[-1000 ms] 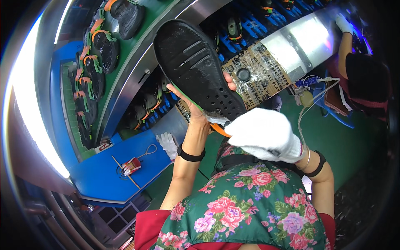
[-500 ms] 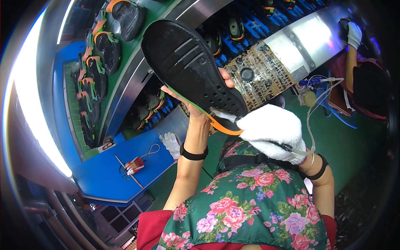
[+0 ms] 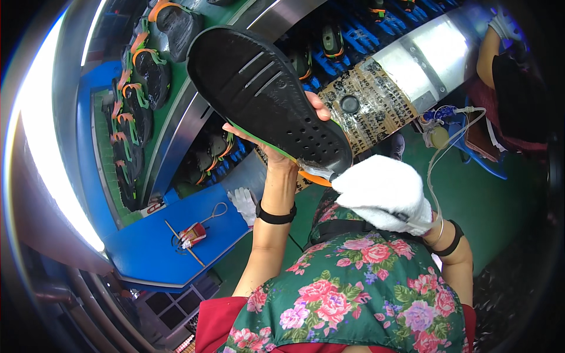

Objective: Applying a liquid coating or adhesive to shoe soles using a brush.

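Note:
My bare left hand (image 3: pixel 276 154) grips a large black shoe sole (image 3: pixel 259 88) around its middle, fingers on the far edge and thumb side along the near one. Grooves cross its forefoot and small holes dot the heel part. Green and orange trim shows along the near edge. A thick white cloth glove covers my right hand (image 3: pixel 382 191), closed around a brush (image 3: pixel 318 170) whose wet bristles touch the heel-side edge of the sole. A clear tube (image 3: pixel 431 176) runs to that hand. The brush handle is mostly hidden inside the glove.
Black shoes with orange and green straps (image 3: pixel 152 76) line a green conveyor (image 3: pixel 229 13) at left. A taped cardboard-covered ledge (image 3: pixel 368 106) lies ahead. On a blue table (image 3: pixel 141 247) are a red container (image 3: pixel 192 234) and a white glove (image 3: pixel 242 203). A co-worker's arm (image 3: pixel 487 56) shows at right.
The sole has shifted slightly left and tilted. My right hand has moved a little down, and the bristles have gone from the heel's surface to its near edge. The co-worker's hand has moved.

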Available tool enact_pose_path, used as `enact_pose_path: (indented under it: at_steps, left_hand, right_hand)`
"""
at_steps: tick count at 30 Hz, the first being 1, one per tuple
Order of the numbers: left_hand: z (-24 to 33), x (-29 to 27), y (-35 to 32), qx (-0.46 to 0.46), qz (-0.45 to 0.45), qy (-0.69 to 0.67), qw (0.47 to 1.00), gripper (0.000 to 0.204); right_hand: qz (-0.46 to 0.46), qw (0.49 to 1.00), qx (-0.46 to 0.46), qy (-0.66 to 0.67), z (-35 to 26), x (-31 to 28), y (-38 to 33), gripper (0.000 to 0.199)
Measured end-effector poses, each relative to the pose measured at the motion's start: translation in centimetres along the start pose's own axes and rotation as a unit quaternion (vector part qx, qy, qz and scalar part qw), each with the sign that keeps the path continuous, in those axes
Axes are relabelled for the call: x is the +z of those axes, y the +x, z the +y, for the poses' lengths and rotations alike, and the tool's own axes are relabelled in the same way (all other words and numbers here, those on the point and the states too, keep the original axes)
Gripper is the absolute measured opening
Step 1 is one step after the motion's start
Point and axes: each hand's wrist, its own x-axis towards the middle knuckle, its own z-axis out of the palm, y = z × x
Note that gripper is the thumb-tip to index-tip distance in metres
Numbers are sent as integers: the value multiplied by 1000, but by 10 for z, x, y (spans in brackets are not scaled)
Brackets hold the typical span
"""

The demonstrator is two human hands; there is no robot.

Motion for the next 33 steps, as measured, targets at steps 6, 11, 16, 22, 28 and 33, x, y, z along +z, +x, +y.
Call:
enact_pose_path:
  at_steps: [6,11,16,22,28,33]
  left_hand:
    - [-5,5,6,-3,6,-16,1000,136]
    - [-8,9,8,15,22,-52,998,142]
    - [-10,11,13,16,10,-69,997,143]
    - [-7,5,20,-20,-61,-64,996,133]
    - [-7,4,24,-27,-84,-69,994,128]
    - [-10,5,23,-27,-37,-28,999,134]
  right_hand:
    - [24,999,2,-22,-3,0,5,33]
    - [68,994,83,32,-5,-5,5,22]
    - [22,999,34,-4,-3,-11,3,27]
    - [61,995,78,19,-5,-11,2,19]
    - [40,997,60,17,-4,-15,-2,23]
    - [7,1000,2,-13,-3,-13,-4,35]
